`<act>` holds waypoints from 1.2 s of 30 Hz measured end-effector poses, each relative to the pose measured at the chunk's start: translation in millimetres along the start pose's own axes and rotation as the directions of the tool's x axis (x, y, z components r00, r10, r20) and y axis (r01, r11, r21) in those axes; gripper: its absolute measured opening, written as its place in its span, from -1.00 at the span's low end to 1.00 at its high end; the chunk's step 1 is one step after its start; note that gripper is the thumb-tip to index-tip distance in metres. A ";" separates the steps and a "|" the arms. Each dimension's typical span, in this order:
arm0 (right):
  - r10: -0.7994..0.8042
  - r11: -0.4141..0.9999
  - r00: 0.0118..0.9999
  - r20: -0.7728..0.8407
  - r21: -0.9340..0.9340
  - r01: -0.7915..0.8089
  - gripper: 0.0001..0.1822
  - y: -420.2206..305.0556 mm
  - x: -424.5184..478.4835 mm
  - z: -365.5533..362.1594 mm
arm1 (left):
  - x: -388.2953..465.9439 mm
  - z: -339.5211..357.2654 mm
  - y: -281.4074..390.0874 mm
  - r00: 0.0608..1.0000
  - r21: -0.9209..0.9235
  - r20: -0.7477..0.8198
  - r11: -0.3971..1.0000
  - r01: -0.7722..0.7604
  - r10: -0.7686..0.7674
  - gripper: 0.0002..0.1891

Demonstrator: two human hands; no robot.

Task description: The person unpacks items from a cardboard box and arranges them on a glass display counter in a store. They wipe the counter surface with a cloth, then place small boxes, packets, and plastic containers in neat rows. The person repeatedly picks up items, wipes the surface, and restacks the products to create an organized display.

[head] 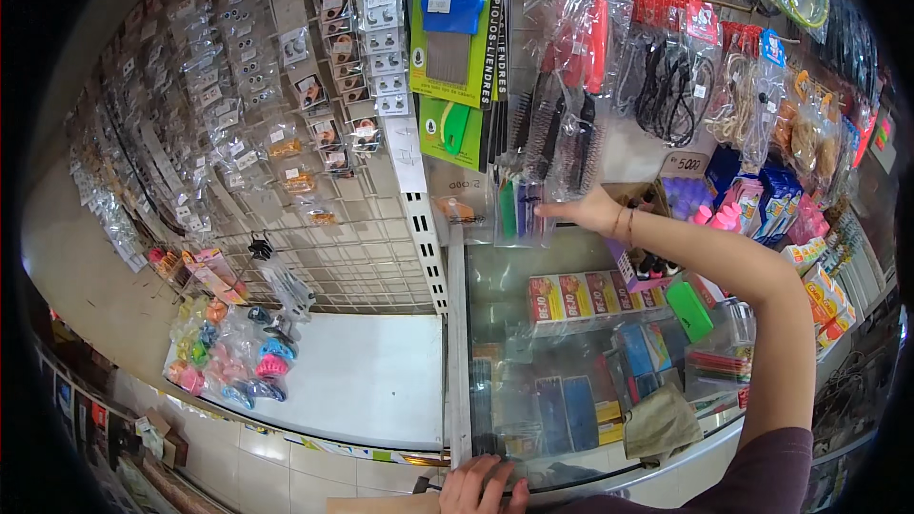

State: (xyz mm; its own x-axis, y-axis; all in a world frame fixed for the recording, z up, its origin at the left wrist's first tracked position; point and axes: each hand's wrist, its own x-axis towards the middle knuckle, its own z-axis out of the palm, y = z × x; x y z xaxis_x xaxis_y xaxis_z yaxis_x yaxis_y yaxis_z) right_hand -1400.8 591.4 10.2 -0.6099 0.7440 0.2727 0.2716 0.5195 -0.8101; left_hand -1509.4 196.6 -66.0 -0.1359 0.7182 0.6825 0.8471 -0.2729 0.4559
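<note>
My right hand [589,209] reaches across from the right with a finger extended to the edge of a hanging clear packet [525,213] of thin green, blue and purple items. The rest of its fingers are hidden from view. Just above it hang bagged round hairbrushes [571,114] with red and black handles. To their left is a carded lice comb [450,28] with a blue grip, and a green comb [455,127] shows on a card below. My left hand [484,485] lies at the near edge of the glass counter [500,264], fingers slightly spread, holding nothing.
Left, a wire grid [371,250] holds packaged earrings, above a white shelf [364,378] with bagged hair claws [228,353]. Boxes [600,300], a green box [689,310] and a crumpled olive cloth [660,425] lie right. Bagged black hair ties [668,93] hang upper right.
</note>
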 end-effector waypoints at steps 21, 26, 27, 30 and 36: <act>0.434 0.882 0.865 -0.253 -0.075 -0.465 -0.28 62.8 1.5 49.6 | -2.3 2.7 -4.2 1.000 -0.107 0.010 0.994 -0.015 0.016 -0.76; 0.528 0.790 0.759 -0.382 -0.107 -0.603 0.07 31.1 1.0 73.0 | 2.0 2.4 0.5 0.999 -0.047 0.000 0.998 -0.033 0.033 -0.74; 0.528 0.785 0.750 -0.398 -0.109 -0.610 0.08 31.4 2.1 73.9 | 1.8 1.8 0.9 0.999 -0.040 0.009 0.999 -0.032 0.032 -0.74; 0.519 0.815 0.787 -0.332 -0.085 -0.573 0.10 33.4 2.8 70.7 | 1.0 1.2 3.5 1.000 -0.006 0.021 1.000 -0.011 0.011 -0.74; 0.524 0.795 0.783 -0.335 -0.137 -0.591 0.16 38.6 2.6 66.3 | 1.4 5.2 10.7 0.999 0.027 0.050 0.999 0.020 -0.021 -0.75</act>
State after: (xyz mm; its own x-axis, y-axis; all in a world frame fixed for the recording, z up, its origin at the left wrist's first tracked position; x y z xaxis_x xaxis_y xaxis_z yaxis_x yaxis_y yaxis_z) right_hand -1441.3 585.6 -54.7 -0.0861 0.9956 -0.0374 0.6781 0.0310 -0.7343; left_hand -1497.8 198.0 -63.1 -0.1281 0.7549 0.6432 0.8579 -0.2410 0.4538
